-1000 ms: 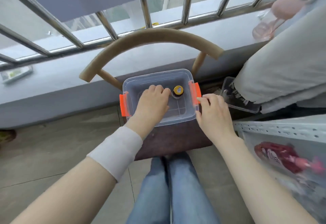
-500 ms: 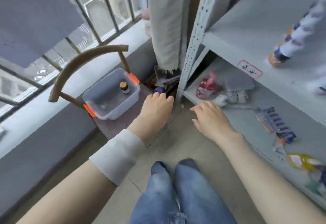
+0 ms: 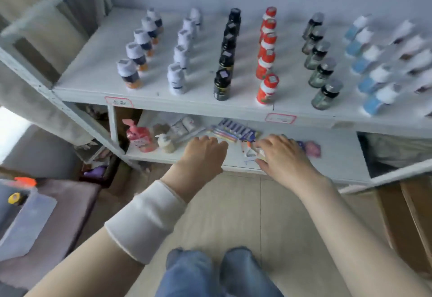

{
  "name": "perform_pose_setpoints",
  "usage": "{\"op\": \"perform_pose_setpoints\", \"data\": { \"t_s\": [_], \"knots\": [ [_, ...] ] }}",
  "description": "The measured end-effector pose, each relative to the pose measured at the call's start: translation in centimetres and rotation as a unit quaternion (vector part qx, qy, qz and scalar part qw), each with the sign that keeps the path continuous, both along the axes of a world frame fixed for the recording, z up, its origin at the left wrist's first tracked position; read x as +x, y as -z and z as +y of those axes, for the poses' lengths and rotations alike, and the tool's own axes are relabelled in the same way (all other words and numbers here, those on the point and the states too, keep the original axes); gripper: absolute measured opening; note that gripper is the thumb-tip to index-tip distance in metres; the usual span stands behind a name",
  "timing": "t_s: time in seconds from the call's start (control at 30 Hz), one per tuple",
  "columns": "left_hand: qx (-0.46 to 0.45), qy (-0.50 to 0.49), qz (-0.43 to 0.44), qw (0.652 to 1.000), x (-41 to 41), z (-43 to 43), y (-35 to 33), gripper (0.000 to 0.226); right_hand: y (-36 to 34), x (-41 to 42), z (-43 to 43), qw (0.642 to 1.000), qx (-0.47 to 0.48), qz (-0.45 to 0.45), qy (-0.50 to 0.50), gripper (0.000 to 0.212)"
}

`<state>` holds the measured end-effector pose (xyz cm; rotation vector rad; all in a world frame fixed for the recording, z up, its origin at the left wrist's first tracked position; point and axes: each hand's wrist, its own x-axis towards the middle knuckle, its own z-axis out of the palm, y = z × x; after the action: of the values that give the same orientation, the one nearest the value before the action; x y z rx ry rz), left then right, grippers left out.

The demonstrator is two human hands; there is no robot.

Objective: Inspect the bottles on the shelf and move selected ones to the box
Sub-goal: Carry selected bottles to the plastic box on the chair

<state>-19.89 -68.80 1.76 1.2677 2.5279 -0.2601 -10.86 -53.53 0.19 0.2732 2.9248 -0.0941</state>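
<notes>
Both hands, left (image 3: pixel 203 154) and right (image 3: pixel 284 155), hung empty, fingers loose, below the shelf (image 3: pixel 163 100); I'd lift one front-edge bottle (image 3: pixel 222 85) upright.

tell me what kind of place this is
Probably a small stockroom or storage corner: a grey metal shelf holds bottles lined up in sorted rows, with paper labels on its front edge and loose packets below.

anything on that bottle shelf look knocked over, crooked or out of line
Nothing stands out. The bottles on the upper shelf stand upright in tidy rows by colour, for example the black row and the red row. The far-right rows are too blurred to judge. The lower shelf holds loosely scattered packets, but nothing looks spilled.
</notes>
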Motion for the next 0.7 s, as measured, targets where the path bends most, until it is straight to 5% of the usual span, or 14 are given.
{"op": "perform_pose_setpoints", "data": {
  "t_s": [0.7],
  "knots": [
    [0.141,0.216,0.044,0.965,2.1,40.6,-4.8,0.047,-5.6,8.7,35.8,0.976,0.049,0.041,0.210,0.043]
  ]
}}
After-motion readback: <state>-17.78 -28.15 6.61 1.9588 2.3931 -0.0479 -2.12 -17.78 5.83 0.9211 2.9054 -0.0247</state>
